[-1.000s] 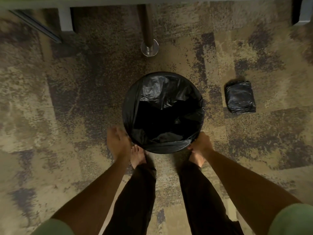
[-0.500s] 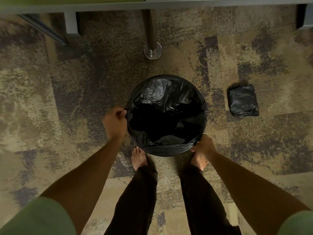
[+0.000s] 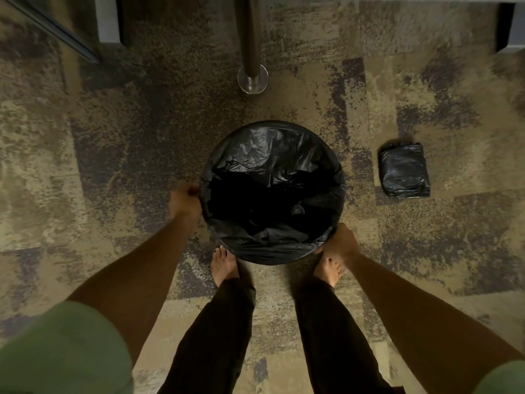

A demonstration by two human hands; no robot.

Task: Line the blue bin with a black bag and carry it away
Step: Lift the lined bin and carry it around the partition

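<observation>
A round bin stands on the carpet just ahead of my bare feet, seen from straight above. A black bag [image 3: 264,157] covers its whole rim and hangs into it, so none of the bin's blue shows. My left hand [image 3: 184,201] is closed on the bag's edge at the bin's left side. My right hand [image 3: 342,241] grips the bag-covered rim at the near right, just above my right foot.
A folded pack of black bags [image 3: 404,170] lies on the carpet to the right of the bin. A metal table leg with a round foot [image 3: 252,78] stands behind the bin. Pale furniture legs [image 3: 108,21] are at the top left and top right.
My left hand has slid from the near-left of the rim up to its left side, holding the bag's edge. My right hand has stayed at the near right.
</observation>
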